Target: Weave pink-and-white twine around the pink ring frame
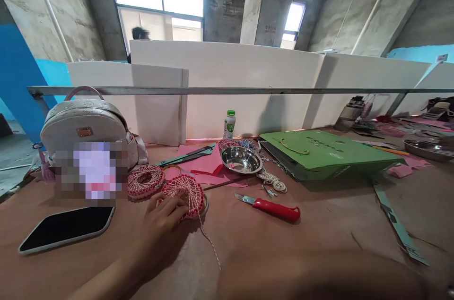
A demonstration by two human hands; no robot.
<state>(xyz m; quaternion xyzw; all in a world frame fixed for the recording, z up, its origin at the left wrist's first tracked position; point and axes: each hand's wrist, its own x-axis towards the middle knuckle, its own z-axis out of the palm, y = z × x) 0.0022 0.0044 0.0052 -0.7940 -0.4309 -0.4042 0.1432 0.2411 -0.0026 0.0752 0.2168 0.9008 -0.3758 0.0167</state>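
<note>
My left hand (167, 217) has its fingers closed over the edge of a round, red-rimmed disc (187, 191) wound with pale string in a radiating pattern. A loose string tail (211, 243) runs from the disc down onto the table. My right hand (319, 274) is a smeared shape at the lower right edge, and its fingers cannot be made out. A similar red-and-white wound ring (145, 181) lies just left of the held one. To the right lies a red-handled knife (276, 209) with its blade pointing left.
Behind the disc stand a steel bowl (241, 160) and a green-capped bottle (230, 125). White cord (273, 180) lies beside the bowl. A green folder (326, 151) is at the right, with a pale green strip (399, 224) below. A phone (67, 229) and backpack (85, 120) sit left.
</note>
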